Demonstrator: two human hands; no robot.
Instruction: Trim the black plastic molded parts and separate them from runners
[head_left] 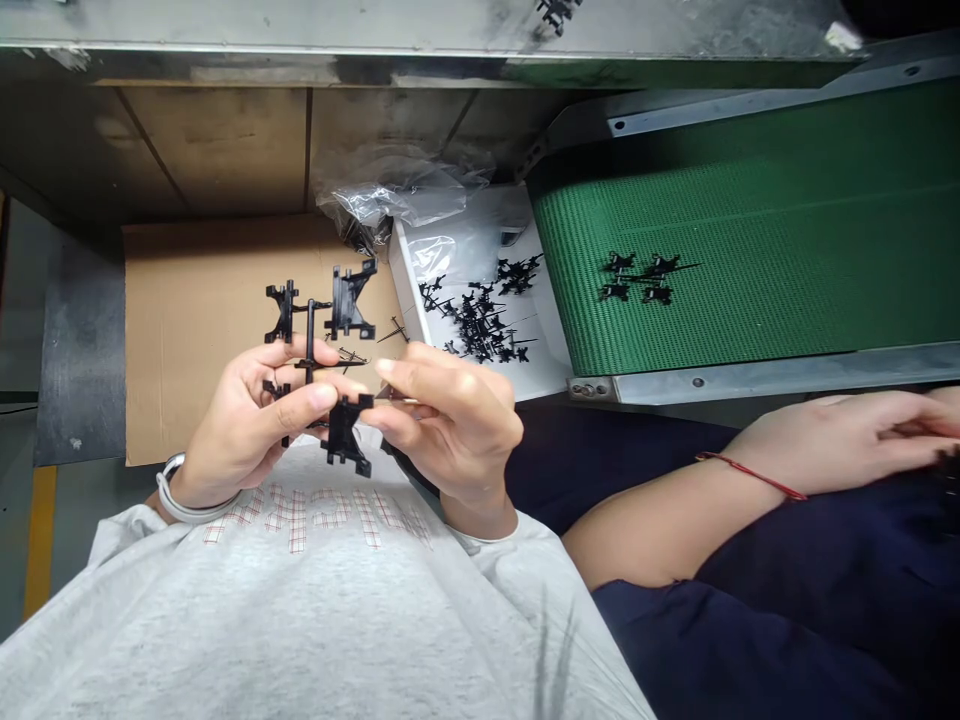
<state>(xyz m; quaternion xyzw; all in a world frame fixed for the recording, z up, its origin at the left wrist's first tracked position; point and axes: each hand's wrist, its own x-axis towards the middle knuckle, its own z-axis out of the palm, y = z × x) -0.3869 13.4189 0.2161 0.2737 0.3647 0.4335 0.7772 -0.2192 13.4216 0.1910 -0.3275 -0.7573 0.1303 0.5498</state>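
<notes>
My left hand [259,415] pinches a black plastic sprue [310,335] that carries several moulded bracket-like parts. One large part [352,300] sticks up at the upper right of the sprue, and another [346,435] hangs below my left fingertips. My right hand [450,420] is closed just to the right of the lower part, its fingertips at that part's edge. Between the right thumb and fingers a thin, blade-like tool [405,401] shows in part; the rest is hidden by the fingers.
Below the hands lies a cardboard sheet [187,300] with loose sprue scraps [394,330]. A white box [544,330] holds several black moulded sprues and clear plastic bags [420,195]. Another sprue [645,278] rests on the green conveyor belt [787,220]. A co-worker's arm [675,520] is at right.
</notes>
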